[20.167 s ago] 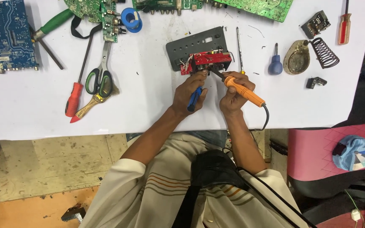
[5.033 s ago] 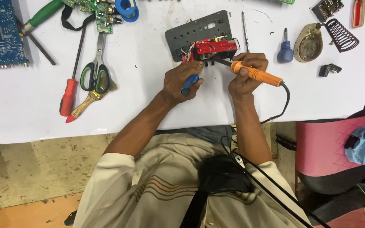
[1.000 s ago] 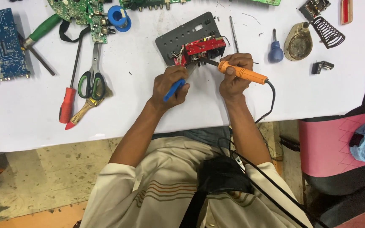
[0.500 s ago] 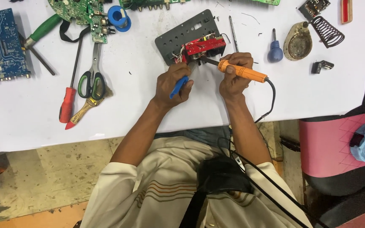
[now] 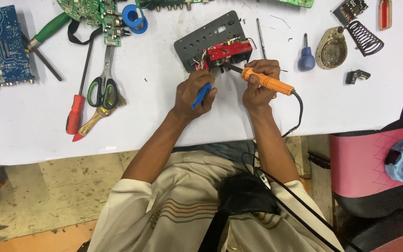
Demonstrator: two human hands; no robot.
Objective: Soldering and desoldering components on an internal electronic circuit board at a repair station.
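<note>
Holding an orange-handled soldering iron (image 5: 267, 81), the right hand (image 5: 257, 86) is wrapped round the grip with its dark tip lying against the edge of the red circuit board (image 5: 224, 52). The left hand (image 5: 194, 93) is closed round a blue-handled tool (image 5: 201, 94) whose working end meets the same spot; what the tool is exactly cannot be told from here. Over the last second very little differs: both hands sit where they were half a second ago, the iron's tip is on the same corner of the board, and only the view itself has shifted a touch. That steadiness reads as a joint being heated or worked in place, not a reach for something new.

The red board sits on a dark grey perforated plate (image 5: 201, 39), tilted on the white table (image 5: 164, 116), just in front of both hands. The iron's black cord (image 5: 298, 114) loops off the table's near edge.

As for holders: a rounded, grimy dish (image 5: 331, 49) with a coiled wire rest (image 5: 364, 37) stands to the right, well apart from the hands (the coil has no iron in it; the dish holds a dark residue, unclear what). A blue spool (image 5: 134, 16) lies near green boards (image 5: 92, 11) at the far edge. Scissors (image 5: 103, 84) and a red-handled screwdriver (image 5: 75, 112) lie to the left, a blue board (image 5: 1, 46) beyond them.
</note>
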